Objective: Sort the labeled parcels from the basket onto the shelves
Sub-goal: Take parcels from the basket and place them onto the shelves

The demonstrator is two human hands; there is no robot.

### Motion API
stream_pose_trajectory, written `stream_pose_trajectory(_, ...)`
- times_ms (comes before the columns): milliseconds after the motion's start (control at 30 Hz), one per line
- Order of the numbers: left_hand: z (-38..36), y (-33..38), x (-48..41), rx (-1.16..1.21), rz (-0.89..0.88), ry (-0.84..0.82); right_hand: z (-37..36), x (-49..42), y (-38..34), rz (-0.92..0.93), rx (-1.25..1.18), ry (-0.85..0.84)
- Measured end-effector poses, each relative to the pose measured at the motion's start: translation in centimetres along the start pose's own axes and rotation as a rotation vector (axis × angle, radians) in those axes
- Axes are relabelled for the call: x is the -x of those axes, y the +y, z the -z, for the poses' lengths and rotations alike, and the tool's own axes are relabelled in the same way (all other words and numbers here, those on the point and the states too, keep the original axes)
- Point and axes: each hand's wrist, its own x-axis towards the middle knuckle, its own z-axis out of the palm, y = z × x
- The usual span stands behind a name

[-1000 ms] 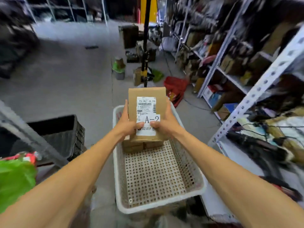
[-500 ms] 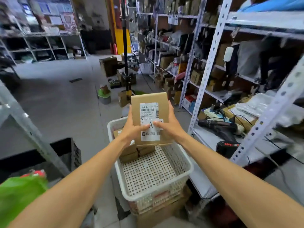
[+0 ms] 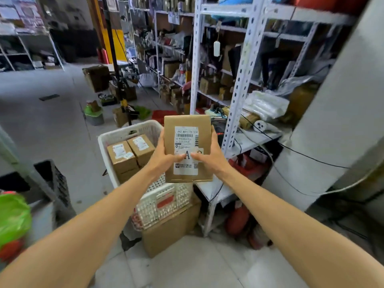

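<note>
A person holds a flat brown cardboard parcel with a white shipping label (image 3: 188,142) upright in front of them, at arm's length, with both bare arms stretched out. The left hand (image 3: 161,159) grasps the parcel's left edge and the right hand (image 3: 211,157) grasps its right edge, with both thumbs pressed on the label. Between the thumbs a large letter "A" shows; the right thumb hides what follows it.

The parcel is raised above the near right corner of a white perforated plastic basket (image 3: 124,132). Two small brown cardboard boxes with white labels (image 3: 131,152) stand side by side inside the basket, at its far left. The basket rests on a plain brown cardboard carton (image 3: 170,231) on the floor.

Just right of the parcel stands white metal shelving with perforated uprights (image 3: 243,80), crowded with boxes, bags and cables. At far left sit a black plastic crate (image 3: 56,183) and a bright green plastic bag (image 3: 12,215).
</note>
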Motion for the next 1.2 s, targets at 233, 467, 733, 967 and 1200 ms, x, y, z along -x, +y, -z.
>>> stream_pose_trajectory(233,-9.9,1.2,1.5,-0.054,-0.022,-0.168,8.5,8.7,1.6,-0.023,0.025,0.229)
stream_pose_trajectory(467,-23.1,5.1,0.6,-0.065,-0.076,-0.502,19.1,16.1,2.4,-0.057,0.045,0.555)
stream_pose_trajectory(733,-36.8,7.9,0.8,0.054,-0.108,-0.941,27.5,24.4,1.0,-0.187,0.128,0.911)
stream_pose_trajectory(967,-43.9,11.1,1.4,0.077,-0.178,-1.349,29.1,28.4,-1.0,-0.295,0.106,1.309)
stream_pose_trajectory(1200,-49.2,13.3,2.9,0.119,-0.225,-1.556,28.9,30.8,-2.9,-0.356,0.091,1.607)
